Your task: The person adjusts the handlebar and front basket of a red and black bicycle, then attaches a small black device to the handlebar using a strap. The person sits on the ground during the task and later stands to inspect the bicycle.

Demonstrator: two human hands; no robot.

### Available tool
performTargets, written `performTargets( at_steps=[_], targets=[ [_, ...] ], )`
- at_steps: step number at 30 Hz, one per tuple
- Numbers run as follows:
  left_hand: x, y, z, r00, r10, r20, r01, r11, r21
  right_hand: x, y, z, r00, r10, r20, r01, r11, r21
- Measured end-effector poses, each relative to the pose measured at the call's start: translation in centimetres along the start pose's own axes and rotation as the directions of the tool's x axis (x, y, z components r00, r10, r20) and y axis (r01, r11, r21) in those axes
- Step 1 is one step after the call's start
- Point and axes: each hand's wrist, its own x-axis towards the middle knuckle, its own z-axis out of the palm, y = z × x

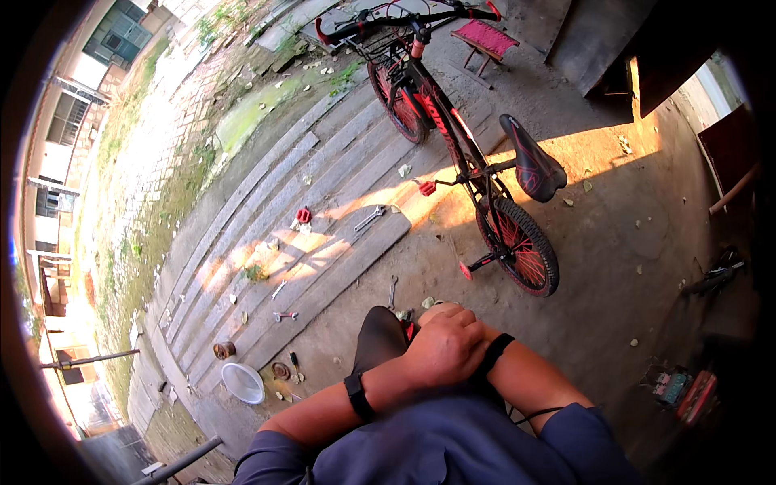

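My left hand (440, 349) lies closed over my right hand (434, 312) in front of my body, its fingers curled across it. The right hand is mostly covered, so its fingers cannot be made out. Beside them, a dark rounded shape (378, 335), perhaps my knee, has a bit of red next to it. Just beyond the hands, a wrench (394, 291) rests on the ground. Farther off stands a black and red bicycle (453, 133), upright and untouched, its saddle (532, 158) toward the right.
On the concrete slabs (267, 190) lie a red pedal (303, 216), a larger wrench (369, 218) and a small wrench (284, 316). A white plastic bowl (242, 383) and a rusty can (224, 350) are at left. A folding stool (485, 36) stands beyond the bicycle.
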Motion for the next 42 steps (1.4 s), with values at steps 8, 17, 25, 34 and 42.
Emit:
performTargets(
  at_steps=[8,17,25,34,42],
  targets=[
    [9.5,-14.0,-11.3,0.943,-0.329,-0.038,0.326,0.942,-0.078,0.2,9.0,-10.7,0.905,0.261,-0.335,-0.189,0.954,0.233],
    [21.5,-37.5,-21.6,0.819,-0.570,0.065,0.572,0.820,-0.020,2.2,16.6,-9.4,0.577,0.796,0.182,-0.195,-0.082,0.977],
    [32.6,-47.5,-23.6,0.828,-0.560,0.021,0.556,0.826,0.090,8.5,20.8,-9.0,0.360,0.917,0.169,0.266,-0.275,0.924],
    [39.8,-50.9,-21.6,0.894,-0.430,-0.131,0.446,0.884,0.140,12.5,25.6,-12.1,0.104,0.994,0.045,0.562,-0.096,0.822],
    [46.0,-50.4,-20.4,0.919,-0.379,-0.106,0.385,0.922,0.039,13.2,29.2,-12.5,0.064,0.985,-0.160,0.540,0.100,0.836]
  ],
)
